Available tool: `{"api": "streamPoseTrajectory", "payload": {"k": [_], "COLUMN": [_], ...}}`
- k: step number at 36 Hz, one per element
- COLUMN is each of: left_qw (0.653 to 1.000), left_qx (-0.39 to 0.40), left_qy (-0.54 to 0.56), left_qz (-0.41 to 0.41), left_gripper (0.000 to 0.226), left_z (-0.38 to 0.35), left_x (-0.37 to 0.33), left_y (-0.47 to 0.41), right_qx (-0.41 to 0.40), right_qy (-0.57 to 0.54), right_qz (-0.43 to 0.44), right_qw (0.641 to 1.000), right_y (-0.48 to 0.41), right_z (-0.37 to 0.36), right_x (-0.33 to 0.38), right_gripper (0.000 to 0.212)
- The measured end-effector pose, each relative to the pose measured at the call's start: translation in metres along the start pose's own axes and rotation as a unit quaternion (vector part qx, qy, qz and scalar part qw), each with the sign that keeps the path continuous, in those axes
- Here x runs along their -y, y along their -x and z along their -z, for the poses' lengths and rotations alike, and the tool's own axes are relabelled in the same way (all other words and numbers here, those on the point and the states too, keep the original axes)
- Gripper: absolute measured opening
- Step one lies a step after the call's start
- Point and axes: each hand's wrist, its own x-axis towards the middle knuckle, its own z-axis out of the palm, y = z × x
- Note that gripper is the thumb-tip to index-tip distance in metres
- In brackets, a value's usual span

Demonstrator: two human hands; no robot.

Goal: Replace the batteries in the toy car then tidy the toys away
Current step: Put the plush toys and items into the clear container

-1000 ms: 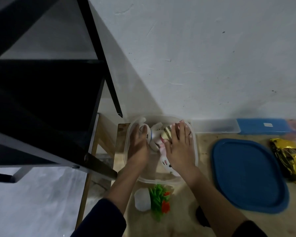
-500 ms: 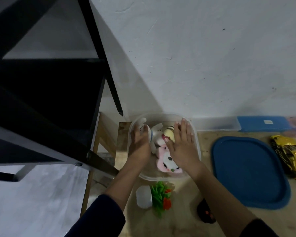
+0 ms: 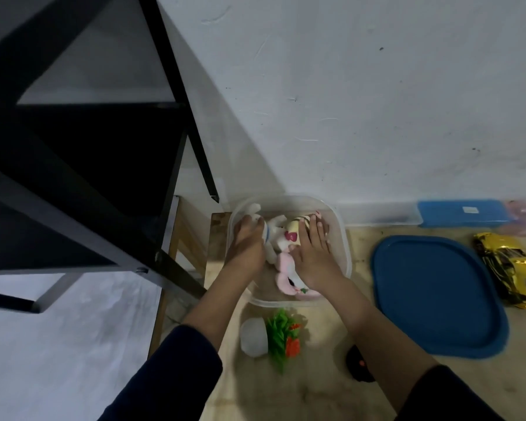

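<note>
A clear plastic tub stands on the wooden table against the wall, holding soft toys. My left hand lies flat on a white plush toy at the tub's left side. My right hand presses palm down on a cream striped toy and a pink plush toy. Both hands rest on the toys with fingers spread, not wrapped around them. The tub's blue lid lies to the right. A yellow toy car sits at the table's right edge of view.
A small white pot with a green and orange fake plant lies on its side just in front of the tub. A black remote sits under my right forearm. A clear box with a blue lid is against the wall. A black shelf frame stands left.
Both hands have stayed in the tub, pushing the toys down. The pink toy has come more into view below my right hand. The view has tilted slightly.
</note>
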Motion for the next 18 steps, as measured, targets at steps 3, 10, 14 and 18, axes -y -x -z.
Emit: {"api": "streamPoseTrajectory", "payload": {"k": [3,10,14,18], "left_qw": [1.0,0.989,0.969,0.952], "left_qx": [-0.015,-0.105,-0.203,-0.247], "left_qy": [-0.001,0.07,0.126,0.176], "left_qz": [-0.008,-0.079,-0.071,-0.029], "left_gripper": [0.047,0.046,0.043,0.039], "left_z": [0.005,0.008,-0.004,-0.027], "left_x": [0.001,0.003,-0.002,0.007], "left_y": [0.012,0.07,0.12,0.155], "right_qx": [0.015,-0.05,-0.087,-0.097], "right_qy": [-0.065,-0.166,-0.196,-0.196], "right_qz": [0.012,0.076,0.091,0.096], "right_qw": [0.998,0.982,0.972,0.971], "right_y": [0.006,0.059,0.091,0.12], "right_z": [0.011,0.042,0.048,0.037], "right_x": [0.001,-0.015,-0.042,-0.079], "right_gripper": [0.059,0.045,0.036,0.03]}}
